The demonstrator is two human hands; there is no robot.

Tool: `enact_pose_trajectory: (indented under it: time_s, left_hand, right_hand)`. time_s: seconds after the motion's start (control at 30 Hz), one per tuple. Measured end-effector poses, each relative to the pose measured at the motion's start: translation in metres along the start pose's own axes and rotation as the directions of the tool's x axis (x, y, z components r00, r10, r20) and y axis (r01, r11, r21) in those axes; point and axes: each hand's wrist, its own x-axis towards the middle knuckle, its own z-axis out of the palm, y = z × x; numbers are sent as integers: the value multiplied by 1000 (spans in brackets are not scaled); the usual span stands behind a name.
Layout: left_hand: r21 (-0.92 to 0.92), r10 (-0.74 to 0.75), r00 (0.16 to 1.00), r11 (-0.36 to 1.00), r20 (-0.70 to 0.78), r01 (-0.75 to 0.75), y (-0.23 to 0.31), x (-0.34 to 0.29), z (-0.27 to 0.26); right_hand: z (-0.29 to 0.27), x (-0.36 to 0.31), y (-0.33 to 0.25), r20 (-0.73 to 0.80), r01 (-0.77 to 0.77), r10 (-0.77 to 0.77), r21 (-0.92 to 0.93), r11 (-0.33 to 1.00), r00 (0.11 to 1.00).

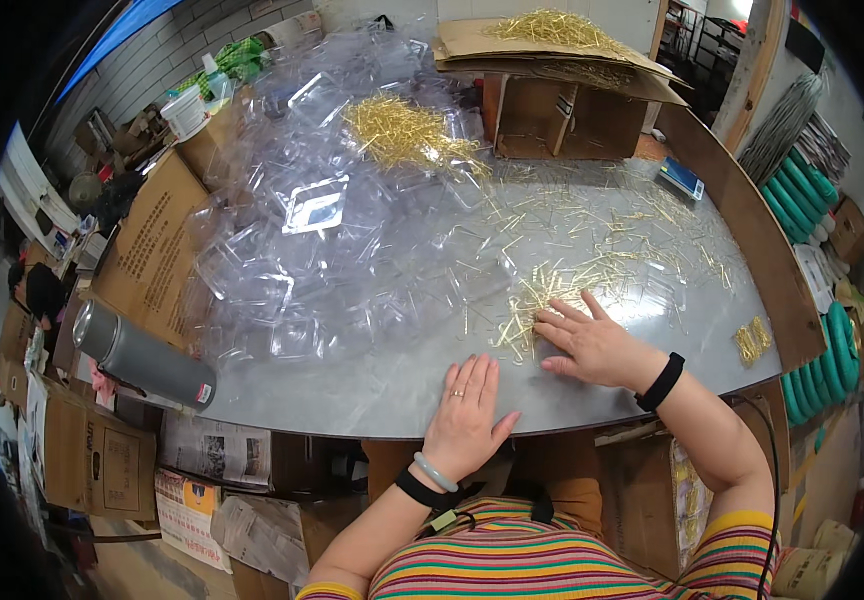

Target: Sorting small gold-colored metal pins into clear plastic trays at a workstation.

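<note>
Grey and smooth, the bench (352, 392) spreads before you, bordered on the right by a raised brown board (752, 225) that probably keeps small pieces from sliding off. Your right hand (594, 345) lies palm down with fingers spread at the near edge of the loose gold wire pieces (584, 283); its grip is wide open, and the fingertips touch the pile, a posture that would suit spreading or gathering thin pieces. Whether anything sits under that palm, you cannot tell from this angle. Your left hand (464, 420) rests flat near the front edge, fingers extended together, thumb out to the side, its grip open with nothing visible in hold; it may simply be steadying you. Clear plastic packaging (314, 205) heaps over the left half, seemingly kept aside so the middle serves as working space, and a second gold heap (402, 132) lies on top of it. At the back, cardboard sheets (467, 45) cover a divided carton (560, 118) and carry more gold wire (557, 30), perhaps as a raised holding place. A small gold cluster (752, 341) sits apart near your right edge, while a grey flask (147, 355) lies tilted at the left corner.
</note>
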Motion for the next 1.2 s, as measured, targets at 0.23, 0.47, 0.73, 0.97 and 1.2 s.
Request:
enact_pose_trajectory:
  time_s: [0.23, 0.47, 0.73, 0.97, 1.2]
  left_hand:
    - [-12, 0, 1000, 1000, -18, 0, -1, -1, 0]
    - [-35, 11, 1000, 999, -21, -12, -4, -5, 3]
    - [-158, 17, 1000, 987, -4, -17, -6, -5, -5]
    - [-53, -2, 1000, 999, 17, 2, -3, -5, -2]
    - [19, 10, 999, 1000, 42, -11, 0, -5, -1]
  right_hand:
    - [17, 6, -18, -133, 28, -19, 67, 997, 991]
    - [32, -48, -62, -152, -97, 104, 51, 994, 983]
    - [53, -25, -78, -327, -304, 332, 135, 943, 885]
    - [52, -20, -74, -364, -250, 263, 84, 965, 894]
    - [54, -15, -69, -386, -123, 202, 221, 967, 900]
